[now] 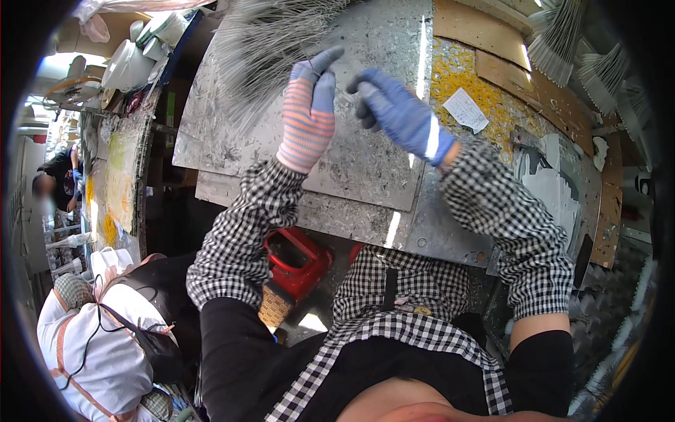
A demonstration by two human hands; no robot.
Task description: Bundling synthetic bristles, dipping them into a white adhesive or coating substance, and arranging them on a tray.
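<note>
Checked apron bib (394, 337) nearest camera, checked sleeves rising from lower edge. Far left, white bag (91, 344) on floor; red container (299, 264) under table (365, 169). Left hand (309, 112), striped glove, fingers spread loose beside fan of thin grey wires (260, 49) lying on table, upper left. Right hand (401, 112), blue glove, fingers pinched; anything held too small to tell. Wires likely light, springy, slippery; best gripped near gathered end.

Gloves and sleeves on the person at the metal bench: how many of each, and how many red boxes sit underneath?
Gloved hands: 2, the left hand striped pink with blue fingers, the right hand blue.
Checked sleeve covers: 2, one on the left forearm, one on the right forearm.
Red box under the metal bench: 1.
Total: 5.
</note>
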